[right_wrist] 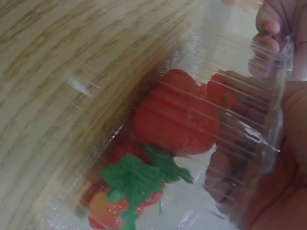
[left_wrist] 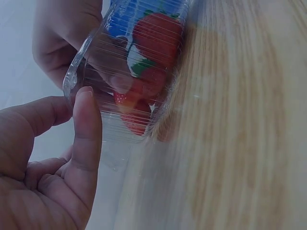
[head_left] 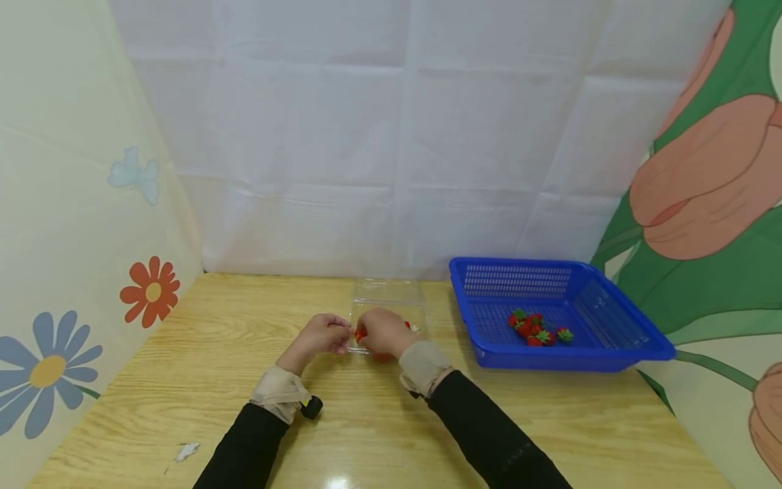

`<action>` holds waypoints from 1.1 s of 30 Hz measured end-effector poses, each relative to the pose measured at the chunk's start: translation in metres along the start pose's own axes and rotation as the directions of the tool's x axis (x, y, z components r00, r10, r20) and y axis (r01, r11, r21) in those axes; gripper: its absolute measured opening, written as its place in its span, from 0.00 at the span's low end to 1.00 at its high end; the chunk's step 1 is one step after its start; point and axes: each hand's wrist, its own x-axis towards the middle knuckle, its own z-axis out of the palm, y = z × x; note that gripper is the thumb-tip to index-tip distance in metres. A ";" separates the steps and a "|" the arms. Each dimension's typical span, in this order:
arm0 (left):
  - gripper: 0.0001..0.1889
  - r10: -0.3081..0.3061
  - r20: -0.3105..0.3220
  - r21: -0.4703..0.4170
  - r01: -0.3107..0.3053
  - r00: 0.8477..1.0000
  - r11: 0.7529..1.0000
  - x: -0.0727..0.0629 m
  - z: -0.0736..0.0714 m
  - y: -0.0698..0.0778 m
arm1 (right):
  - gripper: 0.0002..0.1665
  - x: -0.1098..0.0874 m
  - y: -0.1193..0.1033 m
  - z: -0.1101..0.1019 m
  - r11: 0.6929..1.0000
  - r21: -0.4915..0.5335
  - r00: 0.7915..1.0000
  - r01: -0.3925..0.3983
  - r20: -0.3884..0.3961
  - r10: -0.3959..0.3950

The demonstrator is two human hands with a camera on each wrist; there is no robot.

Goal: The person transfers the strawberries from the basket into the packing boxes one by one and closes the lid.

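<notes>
A clear plastic box (head_left: 421, 305) with an open lid (head_left: 387, 291) stands at the table's back middle, strawberries (left_wrist: 158, 38) inside it. My left hand (head_left: 322, 334) pinches the box's near left rim (left_wrist: 72, 79) between thumb and finger. Reaching down into the box, my right hand (head_left: 383, 331) holds a strawberry (head_left: 360, 333) in its fingertips. In the right wrist view, a big red strawberry (right_wrist: 175, 115) and green leaves (right_wrist: 132, 177) show through the ribbed wall, with the right hand's fingers behind it.
A blue plastic basket (head_left: 568, 360) with several strawberries (head_left: 531, 328) stands right of the box. White cloth (head_left: 305, 136) hangs behind the wooden table (head_left: 366, 435). A small white scrap (head_left: 187, 451) lies at the front left.
</notes>
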 end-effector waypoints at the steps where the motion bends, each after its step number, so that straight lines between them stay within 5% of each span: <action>1: 0.08 -0.002 -0.001 -0.001 0.002 1.000 1.000 0.000 0.000 0.000 | 0.04 0.001 0.000 0.001 1.000 -0.008 1.000 -0.005 0.004 0.005; 33: 0.10 -0.006 0.002 0.008 0.006 1.000 1.000 0.000 -0.001 0.000 | 0.05 0.008 0.000 0.005 0.997 -0.070 0.996 -0.041 0.073 0.046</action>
